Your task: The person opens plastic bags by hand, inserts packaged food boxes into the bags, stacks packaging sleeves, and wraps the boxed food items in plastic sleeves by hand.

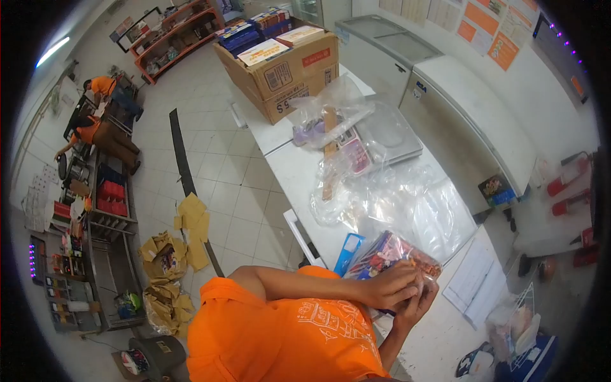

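Both my hands are closed at the near end of a clear plastic bag (387, 249) holding colourful printed packets. My left hand (393, 285) reaches across with its fingers bent over the bag's edge. Just below it, my right hand (419, 303) grips the same end, its fingertips close to those of the left. The bag rests against the white table's edge, by my orange shirt. Next to it lies a blue and white packet (349, 251). Loose clear plastic bags (407, 200) spread over the tabletop beyond.
A scale (394, 137) sits under plastic on the white table (289, 172), behind it a cardboard box (280, 79) of packets. Papers (476, 283) lie at right. Chest freezers (471, 114) line the wall. Brown paper (165, 258) litters the floor; two people work far left.
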Demonstrator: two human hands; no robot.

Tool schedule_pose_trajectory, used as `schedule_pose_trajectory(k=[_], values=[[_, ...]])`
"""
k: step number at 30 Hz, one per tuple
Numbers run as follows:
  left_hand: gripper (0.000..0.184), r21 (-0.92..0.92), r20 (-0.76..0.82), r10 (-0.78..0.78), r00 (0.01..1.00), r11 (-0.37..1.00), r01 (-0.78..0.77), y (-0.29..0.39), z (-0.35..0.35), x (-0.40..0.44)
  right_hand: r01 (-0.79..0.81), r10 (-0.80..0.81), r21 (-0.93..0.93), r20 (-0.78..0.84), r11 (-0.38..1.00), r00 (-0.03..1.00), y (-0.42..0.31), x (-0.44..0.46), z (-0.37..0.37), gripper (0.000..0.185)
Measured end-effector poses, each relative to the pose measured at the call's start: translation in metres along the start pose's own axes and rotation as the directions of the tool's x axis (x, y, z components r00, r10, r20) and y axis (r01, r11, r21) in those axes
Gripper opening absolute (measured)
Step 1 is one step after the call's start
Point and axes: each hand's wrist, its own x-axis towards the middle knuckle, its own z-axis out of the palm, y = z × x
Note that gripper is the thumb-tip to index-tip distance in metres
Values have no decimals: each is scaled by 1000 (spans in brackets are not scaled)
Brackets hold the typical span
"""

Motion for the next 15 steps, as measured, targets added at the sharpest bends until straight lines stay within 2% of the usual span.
schedule_pose_trajectory(k=[1, 2, 3, 4, 5, 7, 8, 11, 12, 14, 15], values=[[31, 4, -10, -1, 1000, 1000, 1, 3, 1, -3, 17, -17, 83, 0, 996, 1000, -3, -2, -1, 27], [48, 11, 0, -59, 998, 998, 59, 3, 3, -7, 44, -44, 165, -1, 985, 999, -6, 0, 1, 27], [51, 9, -21, -46, 999, 999, 47, 3, 4, -5, 72, -73, 245, -6, 967, 997, -12, 4, 4, 27], [53, 3, -39, -36, 999, 999, 36, 5, 7, -1, 145, -145, 168, -9, 975, 989, -25, 5, 7, 25], [56, -6, -53, -27, 998, 1000, 26, 7, 9, 1, 221, -221, -11, 21, 975, 975, -37, 5, 10, 23], [56, 68, -16, 65, 998, 996, -64, 14, 2, 8, 362, -339, -355, 128, 862, 932, -54, 6, 14, 20], [57, 102, -2, 111, 994, 989, -110, 16, -2, 12, 319, -303, -392, 104, 863, 947, -56, 4, 16, 16], [55, 71, 115, 152, 982, 984, -161, 1, 1, 20, 273, -247, -600, 127, 752, 961, -71, 2, 13, 14], [48, 73, 108, 141, 984, 986, -150, 7, -1, 23, 257, -228, -584, 124, 770, 966, -71, 1, 13, 14], [36, 226, 26, 76, 997, 971, -80, -23, 20, 22, 222, -188, -551, 118, 805, 975, -69, -2, 14, 14], [27, 270, -86, 164, 983, 953, -135, -31, 31, 18, 185, -165, -460, 84, 868, 983, -62, -5, 15, 15]])
